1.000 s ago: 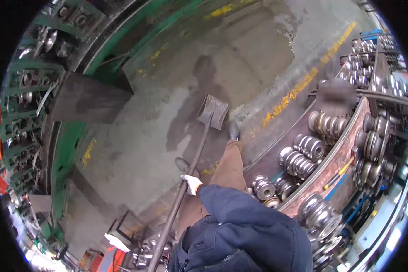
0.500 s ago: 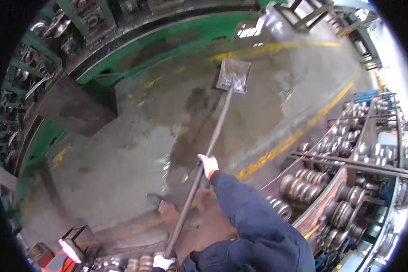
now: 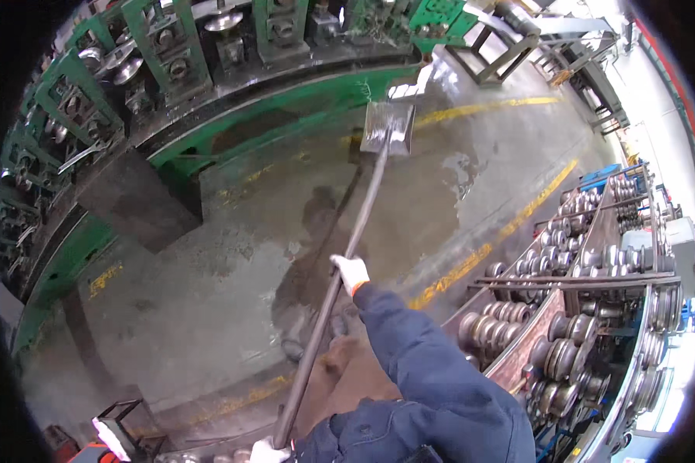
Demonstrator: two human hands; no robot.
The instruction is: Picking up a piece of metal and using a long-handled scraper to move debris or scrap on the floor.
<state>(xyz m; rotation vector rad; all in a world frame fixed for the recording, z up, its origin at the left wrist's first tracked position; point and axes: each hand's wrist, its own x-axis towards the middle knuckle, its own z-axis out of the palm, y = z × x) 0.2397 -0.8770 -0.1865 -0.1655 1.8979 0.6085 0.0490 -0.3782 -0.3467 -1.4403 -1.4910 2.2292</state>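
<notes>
A long-handled shovel (image 3: 378, 171) with a square, flat metal blade stretches away from me over the floor. My right hand (image 3: 351, 272), in a white glove, is wrapped round the middle of its shaft. Down at the lower edge, my left hand (image 3: 269, 451), also white-gloved, grips the near end of the handle and is partly cut off by the frame. The blade points to the far side, near the green machine base (image 3: 286, 116). Its shadow lies on the concrete to the left of it, so the blade seems to be off the floor.
Green roller stands (image 3: 166, 42) line the machine at left and far. A dark metal box (image 3: 140, 202) juts out from the base. On the right stands a rack (image 3: 579, 282) full of steel rollers. Yellow lines (image 3: 471, 265) and wet patches mark the floor.
My view has tilted up and shifted, showing more of the machine. The shovel blade has come closer to the green base, its shadow now more apart from it. Both hands keep their grip.
</notes>
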